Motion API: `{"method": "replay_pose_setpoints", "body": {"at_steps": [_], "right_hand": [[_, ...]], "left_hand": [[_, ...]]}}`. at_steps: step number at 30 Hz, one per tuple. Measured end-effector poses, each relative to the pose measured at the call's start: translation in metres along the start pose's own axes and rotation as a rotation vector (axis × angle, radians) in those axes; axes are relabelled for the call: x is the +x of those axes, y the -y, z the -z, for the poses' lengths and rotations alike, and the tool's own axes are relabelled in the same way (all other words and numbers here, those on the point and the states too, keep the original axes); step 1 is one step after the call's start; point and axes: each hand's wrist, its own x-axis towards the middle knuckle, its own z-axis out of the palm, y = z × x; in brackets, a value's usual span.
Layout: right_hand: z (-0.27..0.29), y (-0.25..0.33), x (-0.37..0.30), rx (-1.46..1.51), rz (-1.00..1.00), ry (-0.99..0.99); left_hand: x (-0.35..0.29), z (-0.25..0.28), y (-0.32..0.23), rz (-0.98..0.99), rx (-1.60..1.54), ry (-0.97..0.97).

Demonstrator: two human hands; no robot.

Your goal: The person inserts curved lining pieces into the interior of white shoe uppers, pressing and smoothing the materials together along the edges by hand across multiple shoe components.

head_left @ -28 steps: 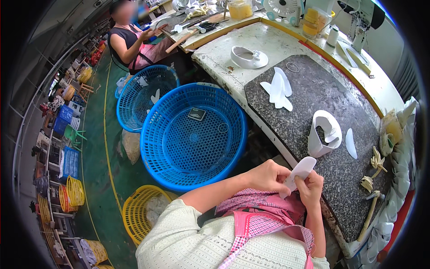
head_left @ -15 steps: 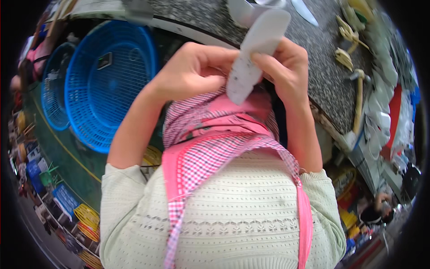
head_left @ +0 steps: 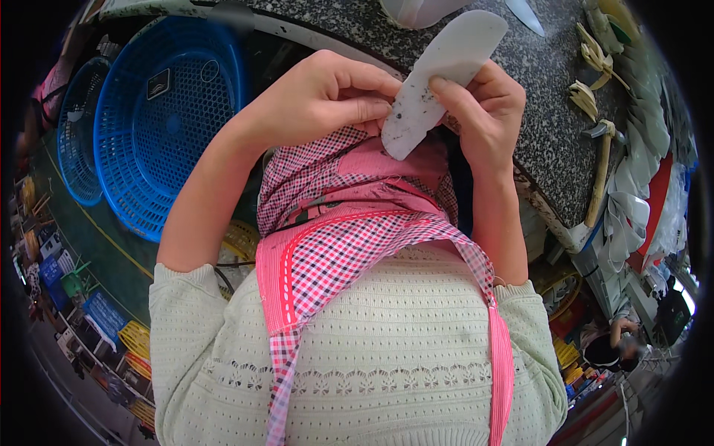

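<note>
A white, insole-shaped flat piece (head_left: 440,74) with dark specks on its lower half is tilted up in front of my apron. My right hand (head_left: 491,111) pinches its right side, thumb on the near face and fingers behind. At its left edge is my left hand (head_left: 338,97), fingers curled and thumb drawn towards the index finger. Whatever may be between those left fingertips is too small or hidden to make out. Beneath both hands bunches the pink checked apron (head_left: 357,245).
A speckled stone worktop (head_left: 550,126) lies ahead and right. On it are a hammer (head_left: 599,175), yellowish stringy strips (head_left: 595,56), a white pointed piece (head_left: 525,15) and a white curved piece (head_left: 424,11). White sheets (head_left: 647,119) pile at the right edge. Blue baskets (head_left: 178,111) stand at left.
The whole view has shifted slightly. My left thumb has come closer to the white piece's edge. My right hand keeps the same grip on the piece.
</note>
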Motion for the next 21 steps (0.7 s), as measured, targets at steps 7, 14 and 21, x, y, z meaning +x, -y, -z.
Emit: {"method": "replay_pose_setpoints", "body": {"at_steps": [7,14,21], "right_hand": [[0.002,-0.001,0.005,-0.075,0.120,-0.051],[0.003,0.004,0.000,-0.094,0.016,-0.010],[0.003,0.007,0.000,-0.067,0.025,-0.031]], "left_hand": [[0.006,-0.014,-0.005,-0.008,0.275,-0.147],[0.008,-0.010,-0.005,0.026,0.256,-0.019],[0.003,-0.017,0.007,-0.038,-0.091,-0.064]]}}
